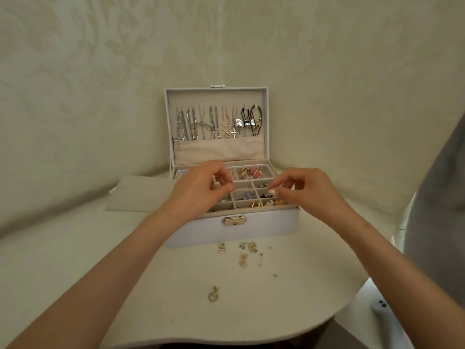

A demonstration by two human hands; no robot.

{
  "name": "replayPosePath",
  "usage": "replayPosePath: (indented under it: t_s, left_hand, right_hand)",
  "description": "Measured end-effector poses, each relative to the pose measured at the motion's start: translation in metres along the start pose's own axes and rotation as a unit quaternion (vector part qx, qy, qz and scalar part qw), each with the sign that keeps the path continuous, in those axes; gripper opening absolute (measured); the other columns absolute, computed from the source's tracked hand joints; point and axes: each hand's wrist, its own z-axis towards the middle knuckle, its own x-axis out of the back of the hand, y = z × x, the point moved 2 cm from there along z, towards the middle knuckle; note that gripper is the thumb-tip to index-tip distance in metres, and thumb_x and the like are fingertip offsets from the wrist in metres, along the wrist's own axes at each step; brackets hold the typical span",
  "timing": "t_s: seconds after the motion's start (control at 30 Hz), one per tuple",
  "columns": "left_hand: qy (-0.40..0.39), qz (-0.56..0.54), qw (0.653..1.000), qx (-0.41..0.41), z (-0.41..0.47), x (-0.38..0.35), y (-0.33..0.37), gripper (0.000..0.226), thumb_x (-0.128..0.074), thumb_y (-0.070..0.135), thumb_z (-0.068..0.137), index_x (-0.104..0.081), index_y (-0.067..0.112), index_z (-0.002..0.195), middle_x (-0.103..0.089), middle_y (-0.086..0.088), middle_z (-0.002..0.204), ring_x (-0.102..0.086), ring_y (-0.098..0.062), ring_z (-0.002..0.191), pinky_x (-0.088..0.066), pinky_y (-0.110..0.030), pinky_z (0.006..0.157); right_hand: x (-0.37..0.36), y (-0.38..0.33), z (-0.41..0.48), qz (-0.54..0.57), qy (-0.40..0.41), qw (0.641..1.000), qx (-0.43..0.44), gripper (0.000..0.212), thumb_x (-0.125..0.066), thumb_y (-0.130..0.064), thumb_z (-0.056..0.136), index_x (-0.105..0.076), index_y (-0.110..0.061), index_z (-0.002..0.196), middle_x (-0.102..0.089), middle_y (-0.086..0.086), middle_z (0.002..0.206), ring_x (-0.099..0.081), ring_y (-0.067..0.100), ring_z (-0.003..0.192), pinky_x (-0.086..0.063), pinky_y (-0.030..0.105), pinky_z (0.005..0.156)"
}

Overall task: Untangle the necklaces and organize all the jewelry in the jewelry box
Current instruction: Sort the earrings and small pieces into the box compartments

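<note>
Sorting stage: both hands, left hand [201, 182] and right hand [299, 187], hover pinched over the jewelry box [234, 230] compartments; contents untellable. Loose earrings [247, 250] on the counter [100, 285], nearer than the hands, likely come next.

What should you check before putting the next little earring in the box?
1. Jewelry box lid open: ok.
2. Necklaces hung in the lid: ok.
3. Loose pieces left on the table in front of the box: not ok.
4. Gold charm lying apart, nearer the person: not ok.
5. Left hand and right hand free: cannot tell, fingertips pinched over the compartments.
</note>
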Motion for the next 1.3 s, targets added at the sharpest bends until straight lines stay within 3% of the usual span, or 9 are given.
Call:
replayPosePath:
  t_s: [0.13,0.23,0.3,0.47,0.6,0.8,1.07,1.17,1.3]
  left_hand:
    - [-0.018,-0.007,0.999,-0.04,-0.033,0.001,-0.003,0.013,-0.07,0.022,0.081,-0.058,0.024,0.079,-0.06,0.013,0.084,-0.054,-0.003,0.082,-0.041,-0.024,0.069]
    - [-0.017,0.017,0.996,-0.082,-0.049,-0.002,-0.009,0.017,-0.068,0.019,0.081,-0.055,0.029,0.08,-0.059,0.016,0.089,-0.052,-0.003,0.09,-0.043,-0.027,0.079]
    - [-0.004,0.018,0.993,-0.115,-0.057,-0.001,-0.01,0.012,-0.064,0.023,0.08,-0.055,0.031,0.082,-0.059,0.017,0.094,-0.052,-0.005,0.094,-0.041,-0.025,0.081]
    - [-0.003,0.036,0.991,-0.126,-0.075,0.007,-0.007,0.01,-0.054,0.042,0.08,-0.054,0.032,0.082,-0.055,0.021,0.087,-0.05,-0.002,0.081,-0.037,-0.015,0.071]
    - [-0.136,-0.046,0.987,-0.066,-0.09,0.008,0.003,0.015,-0.074,0.035,0.076,-0.061,0.029,0.075,-0.062,0.02,0.081,-0.053,-0.005,0.072,-0.036,-0.008,0.063]
    - [-0.29,-0.021,0.955,-0.056,-0.1,-0.003,0.002,0.019,-0.077,0.038,0.072,-0.062,0.031,0.081,-0.06,0.015,0.093,-0.052,-0.008,0.08,-0.044,-0.02,0.073]
    - [-0.203,0.02,0.978,-0.052,-0.1,-0.009,-0.014,0.013,-0.074,0.028,0.077,-0.061,0.028,0.074,-0.058,0.013,0.084,-0.051,-0.004,0.074,-0.041,-0.02,0.068]
    - [-0.151,0.026,0.988,-0.026,-0.1,-0.01,-0.02,0.015,-0.074,0.028,0.076,-0.059,0.028,0.072,-0.056,0.016,0.09,-0.05,-0.002,0.074,-0.042,-0.022,0.068]
    - [-0.131,0.027,0.991,-0.019,-0.101,-0.01,-0.025,0.013,-0.073,0.024,0.079,-0.061,0.028,0.073,-0.056,0.015,0.088,-0.051,0.0,0.074,-0.04,-0.017,0.064]
  right_hand:
    - [-0.024,-0.012,-0.031,-0.043,-0.105,0.994,0.006,0.009,-0.074,-0.024,0.079,-0.072,-0.032,0.075,-0.056,-0.009,0.048,-0.048,0.003,0.043,-0.039,0.024,0.057]
    - [-0.047,-0.018,-0.04,-0.144,-0.122,0.981,0.043,0.005,-0.071,-0.028,0.081,-0.073,-0.032,0.084,-0.052,-0.023,0.05,-0.05,-0.004,0.054,-0.031,0.016,0.054]
    - [-0.057,-0.02,-0.043,-0.175,-0.128,0.975,0.053,0.008,-0.07,-0.028,0.082,-0.073,-0.031,0.089,-0.048,-0.016,0.05,-0.046,-0.004,0.055,-0.03,0.015,0.053]
    - [-0.069,-0.019,-0.043,-0.2,-0.134,0.969,0.053,0.01,-0.069,-0.03,0.081,-0.073,-0.028,0.09,-0.054,-0.018,0.068,-0.05,0.003,0.07,-0.038,0.02,0.064]
    - [-0.067,-0.013,-0.041,-0.147,-0.121,0.982,0.011,0.004,-0.069,-0.025,0.081,-0.072,-0.027,0.08,-0.051,-0.021,0.05,-0.049,-0.002,0.055,-0.032,0.017,0.057]
    - [-0.059,-0.009,-0.041,0.033,-0.127,0.988,-0.08,0.021,-0.072,-0.012,0.081,-0.066,-0.023,0.063,-0.052,-0.017,0.038,-0.041,0.001,0.032,-0.029,0.009,0.039]
    - [-0.072,-0.009,-0.048,-0.038,-0.137,0.989,-0.034,0.003,-0.073,-0.026,0.079,-0.075,-0.028,0.08,-0.057,-0.03,0.053,-0.052,-0.011,0.058,-0.038,0.012,0.062]
    - [-0.081,-0.02,-0.052,-0.111,-0.142,0.983,0.036,0.017,-0.067,-0.031,0.085,-0.073,-0.032,0.101,-0.054,-0.025,0.05,-0.05,-0.007,0.058,-0.031,0.012,0.058]
    - [-0.088,-0.028,-0.051,-0.2,-0.131,0.965,0.104,0.026,-0.059,-0.035,0.091,-0.066,-0.036,0.115,-0.071,-0.005,0.093,-0.06,0.012,0.088,-0.029,0.016,0.07]
